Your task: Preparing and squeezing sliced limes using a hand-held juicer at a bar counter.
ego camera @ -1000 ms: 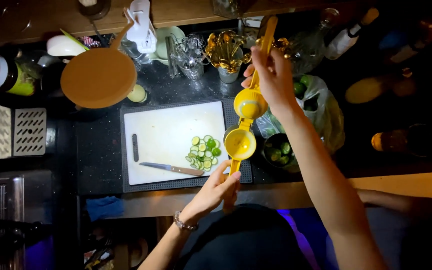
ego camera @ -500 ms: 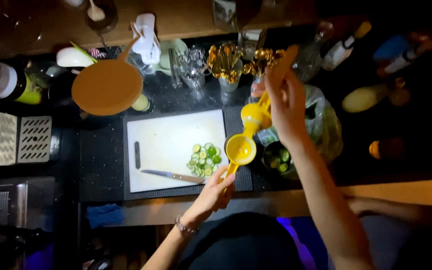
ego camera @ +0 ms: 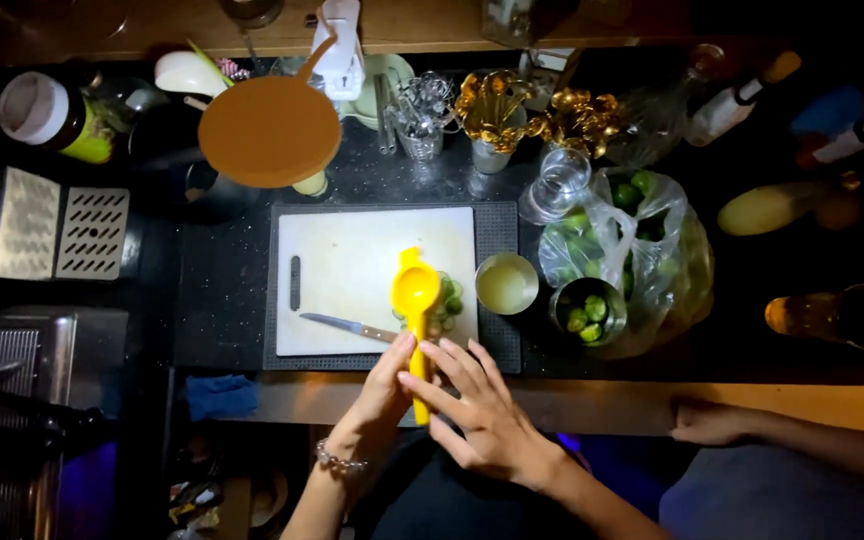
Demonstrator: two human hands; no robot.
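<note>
Gripping yellow citrus squeezer [ego camera: 415, 300] handles with both hands, long axis running away over white cutting board [ego camera: 352, 250]; left hand [ego camera: 384, 385] fingers curled on, right hand [ego camera: 477, 410] fingers spread.

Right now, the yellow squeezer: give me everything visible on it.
The squeezer is glossy yellow, a hinged hand press with a round cup and long handles, closed. It lies lengthwise on the white board, cup over green lime pieces, handles reaching past the counter edge toward the person. The left hand and right hand both grip the handles. A knife lies just left.
</note>
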